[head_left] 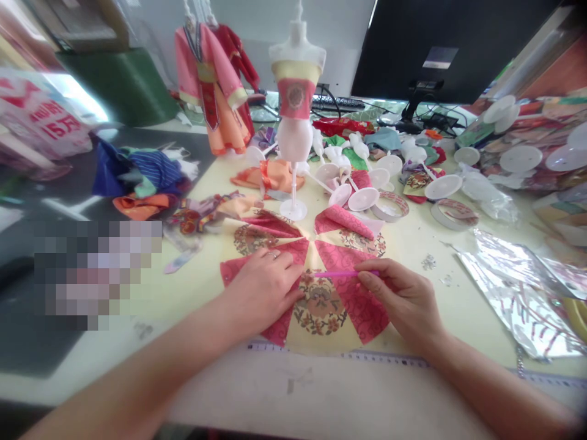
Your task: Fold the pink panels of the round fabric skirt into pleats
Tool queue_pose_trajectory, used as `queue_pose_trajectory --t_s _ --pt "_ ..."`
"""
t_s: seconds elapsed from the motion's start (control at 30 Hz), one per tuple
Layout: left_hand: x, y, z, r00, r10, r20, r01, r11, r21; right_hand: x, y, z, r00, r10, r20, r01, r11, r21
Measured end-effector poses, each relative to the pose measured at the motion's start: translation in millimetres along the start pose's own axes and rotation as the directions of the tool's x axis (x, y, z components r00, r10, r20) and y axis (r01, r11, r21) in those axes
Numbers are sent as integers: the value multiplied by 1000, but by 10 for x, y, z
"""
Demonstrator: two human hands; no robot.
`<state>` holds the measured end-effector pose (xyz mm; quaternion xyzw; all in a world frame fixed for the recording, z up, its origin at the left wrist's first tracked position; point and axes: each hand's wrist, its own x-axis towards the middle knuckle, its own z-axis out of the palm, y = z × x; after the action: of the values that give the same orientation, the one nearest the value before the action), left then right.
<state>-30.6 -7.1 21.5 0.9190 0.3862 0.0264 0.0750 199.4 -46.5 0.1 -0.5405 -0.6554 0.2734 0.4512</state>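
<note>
A round doll-sized skirt (320,308) lies spread on the table, with pink patterned panels alternating with cream panels that bear flower medallions. My left hand (266,284), a ring on one finger, rests on the skirt's left side with its fingers laid on the cloth. In my right hand (406,296) a slim pink pen-like stick (337,274) is pinched between thumb and fingers. Its tip points left, over or on the upper part of the front cream medallion; whether it touches the cloth I cannot tell.
Behind the skirt stands a small white mannequin (296,140) in a pink-and-cream top. Doll robes (211,85) hang at left. Mannequin stands and tape rolls (454,214) lie behind. Tiny shiny bits (428,263) and a silvery sheet (518,305) lie right; a ruler (389,359) runs along the front.
</note>
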Motion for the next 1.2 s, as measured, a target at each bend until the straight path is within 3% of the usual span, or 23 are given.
queue_pose_trajectory --t_s 0.57,0.9,1.2 --pt "4 -3 4 1000 3 -6 -3 1000 -3 1 18 -31 999 40 -12 -40 998 -47" --pt "-1 -6 5 1000 7 4 -7 1000 5 0 -18 1 998 -60 1 60 996 -66" --pt "7 1 -4 1000 1 12 -1 1000 5 5 -6 -17 999 -36 -3 36 997 -66"
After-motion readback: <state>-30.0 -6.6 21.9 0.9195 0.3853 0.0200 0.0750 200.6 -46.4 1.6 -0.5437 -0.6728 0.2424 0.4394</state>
